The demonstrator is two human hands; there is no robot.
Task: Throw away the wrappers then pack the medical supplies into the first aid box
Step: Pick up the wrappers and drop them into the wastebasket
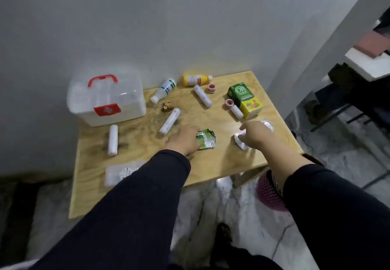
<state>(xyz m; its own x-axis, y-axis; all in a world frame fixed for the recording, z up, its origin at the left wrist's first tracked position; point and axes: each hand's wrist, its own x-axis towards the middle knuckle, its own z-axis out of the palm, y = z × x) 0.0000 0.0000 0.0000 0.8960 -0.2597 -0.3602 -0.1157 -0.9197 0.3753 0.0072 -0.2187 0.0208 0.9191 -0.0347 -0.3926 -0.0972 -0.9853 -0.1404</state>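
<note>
From above, the wrapper step is in hand: the left hand (185,138) presses fingers onto a crumpled green wrapper (206,139) mid-table, and the right hand (256,133) closes around a silvery wrapper (242,143) near the right edge. Next, I reckon, both must be lifted to the pink mesh basket (269,195) on the floor; its contents are hidden. The first aid box (105,100) sits shut at the table's (221,164) back-left corner, apparently empty, bottles and bandage rolls scattered outside.
</note>
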